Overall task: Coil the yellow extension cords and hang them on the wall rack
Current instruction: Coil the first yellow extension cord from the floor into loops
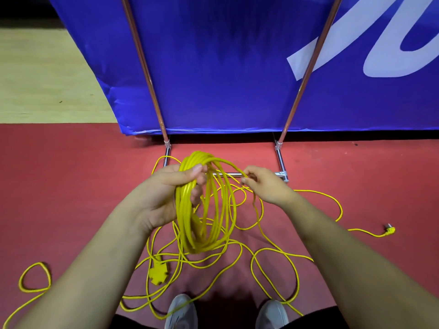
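The left hand [164,193] is gripping a coil of yellow extension cord [204,224]. The thumb is lying across the top of the bundle and the fingers are curling round it from behind, so the loops are hanging down in front of the person, above the floor. The right hand [268,184] is pinching a single strand of the same cord between thumb and fingertips, just to the right of the coil's top. From that pinch the strand is dropping towards the floor.

The loose cord [341,210] is lying in tangled loops over the red floor [356,167], beneath and around the coil. A separate small loop [38,263] is sitting well off to the left. A yellow socket block [158,273] is resting on the floor below the left forearm, among the strands. A yellow plug [389,230] is lying well apart to the right, at the end of a strand.

Behind the hands a blue banner [225,79] with white lettering is standing on a metal tube frame [281,162]. The frame's low crossbar is running along the floor just behind the coil. A pale wooden floor [35,79] is showing at the far left. The toes of two grey shoes [181,312] are pointing forward at the bottom edge, with cord crossing over the left one.
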The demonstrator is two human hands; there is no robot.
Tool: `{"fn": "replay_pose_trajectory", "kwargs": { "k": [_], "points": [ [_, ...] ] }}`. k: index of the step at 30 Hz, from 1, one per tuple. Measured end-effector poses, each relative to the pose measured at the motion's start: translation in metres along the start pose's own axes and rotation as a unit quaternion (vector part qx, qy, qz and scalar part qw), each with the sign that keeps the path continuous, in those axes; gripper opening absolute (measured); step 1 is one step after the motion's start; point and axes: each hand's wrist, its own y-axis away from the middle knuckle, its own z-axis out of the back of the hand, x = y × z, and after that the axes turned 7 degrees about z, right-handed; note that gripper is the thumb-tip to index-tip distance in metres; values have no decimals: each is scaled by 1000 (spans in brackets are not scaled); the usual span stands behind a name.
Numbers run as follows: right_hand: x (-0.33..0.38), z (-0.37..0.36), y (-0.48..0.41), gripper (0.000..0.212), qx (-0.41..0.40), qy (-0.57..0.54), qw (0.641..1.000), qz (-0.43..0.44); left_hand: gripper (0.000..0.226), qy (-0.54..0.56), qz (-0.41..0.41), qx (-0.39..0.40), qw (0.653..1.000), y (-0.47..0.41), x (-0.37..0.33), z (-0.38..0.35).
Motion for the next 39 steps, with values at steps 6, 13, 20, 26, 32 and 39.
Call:
{"fn": "replay_pose_trajectory", "kwargs": {
  "k": [6,13,20,26,32,39],
  "points": [
    [-52,-39,16,17,57,-106,980,-157,50,121,-108,-31,986,-7,-10,-4],
    [-17,-51,13,18,89,-309,913,-251,10,33,-111,-120,986,-8,-15,2],
    [76,3,11,20,211,-109,968,-86,4,-109,-78,-161,978,-14,-6,11],
    [124,41,19,13,160,-260,952,28,11,-146,-1,-101,984,-10,7,-1],
    [107,38,15,9,17,-278,960,40,7,-41,5,-14,999,-2,-7,-14],
    [56,32,16,6,38,-271,962,-25,2,49,-42,-26,998,-9,-19,-10]
  ]
}}
